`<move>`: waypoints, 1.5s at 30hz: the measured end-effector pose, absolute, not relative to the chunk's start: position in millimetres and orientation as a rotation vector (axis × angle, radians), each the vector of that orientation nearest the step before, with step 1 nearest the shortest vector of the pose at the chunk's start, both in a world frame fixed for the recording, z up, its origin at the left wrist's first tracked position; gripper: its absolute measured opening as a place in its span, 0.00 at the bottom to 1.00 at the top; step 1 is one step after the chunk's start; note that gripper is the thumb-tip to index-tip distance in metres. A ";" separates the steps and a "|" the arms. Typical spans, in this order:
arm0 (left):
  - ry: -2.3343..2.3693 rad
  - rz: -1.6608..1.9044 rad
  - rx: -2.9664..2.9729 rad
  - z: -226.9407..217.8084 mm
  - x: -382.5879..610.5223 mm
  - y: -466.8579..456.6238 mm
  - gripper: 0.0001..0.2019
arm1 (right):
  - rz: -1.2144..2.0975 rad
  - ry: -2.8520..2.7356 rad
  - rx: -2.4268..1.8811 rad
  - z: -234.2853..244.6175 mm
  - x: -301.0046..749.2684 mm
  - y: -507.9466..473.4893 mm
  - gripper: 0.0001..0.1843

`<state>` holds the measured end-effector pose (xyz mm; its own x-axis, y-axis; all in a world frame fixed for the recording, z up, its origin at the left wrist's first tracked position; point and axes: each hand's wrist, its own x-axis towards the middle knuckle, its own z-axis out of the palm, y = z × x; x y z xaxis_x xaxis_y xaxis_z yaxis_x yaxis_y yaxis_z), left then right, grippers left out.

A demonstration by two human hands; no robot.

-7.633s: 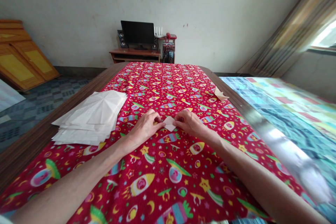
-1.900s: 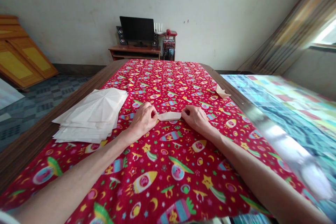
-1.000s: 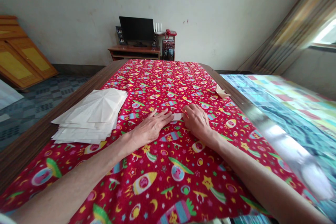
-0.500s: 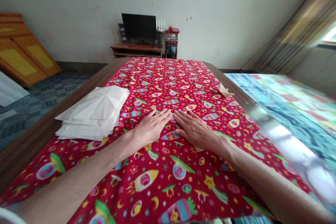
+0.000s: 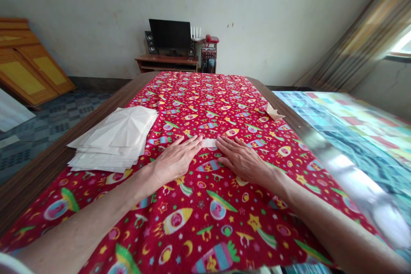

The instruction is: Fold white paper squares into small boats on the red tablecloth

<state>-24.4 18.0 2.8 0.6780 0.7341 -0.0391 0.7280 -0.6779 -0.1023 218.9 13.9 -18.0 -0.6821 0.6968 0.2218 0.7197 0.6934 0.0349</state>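
Note:
A narrow white strip of folded paper (image 5: pixel 209 143) lies flat on the red patterned cloth (image 5: pixel 180 218), its middle showing between my two hands. My left hand (image 5: pixel 180 156) rests on the strip's left end, fingers stretched out and flat. Over its right end lies my right hand (image 5: pixel 240 158), also flat with the fingers extended. Both ends of the strip are hidden under the fingers. To the left of my left hand sits a stack of creased white paper sheets (image 5: pixel 117 135).
A small folded paper piece (image 5: pixel 273 112) stands at the cloth's right edge. The cloth covers a brown wooden table (image 5: pixel 41 165). Beyond it are a monitor (image 5: pixel 170 34) and a red telephone (image 5: pixel 211 40). A bed with a checkered cover (image 5: pixel 362 124) is at the right.
My hands have moved apart along the paper strip, left hand leftward and right hand slightly rightward. More of the strip now shows between them.

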 end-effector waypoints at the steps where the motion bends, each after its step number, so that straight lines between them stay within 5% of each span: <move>1: -1.223 0.115 -2.805 2.2 -24.8 18.2 0.35 | -0.175 -2.708 -1.139 -17.7 218.7 13.9 0.29; 15: -1.188 -0.020 -2.820 -5.1 -36.9 21.0 0.33 | -0.157 -2.614 -1.159 -22.3 225.0 13.2 0.25; 28: -1.190 -0.991 -2.770 -27.3 -38.6 49.7 0.17 | -0.044 -2.334 -1.171 -22.0 212.0 34.4 0.08; 34: -1.270 -1.070 -2.761 -28.4 -34.2 49.8 0.15 | -0.038 -2.236 -1.180 -27.4 212.7 37.7 0.11; 45: -1.425 -1.286 -2.771 -17.6 -30.9 43.8 0.08 | 0.045 -2.202 -1.131 -21.4 216.0 35.0 0.02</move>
<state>-30.9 43.8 -17.6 0.3599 0.7724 0.5233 0.5992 -0.6213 0.5050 216.0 35.0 -21.4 -0.4138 0.7368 0.5347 0.7143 0.6269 -0.3110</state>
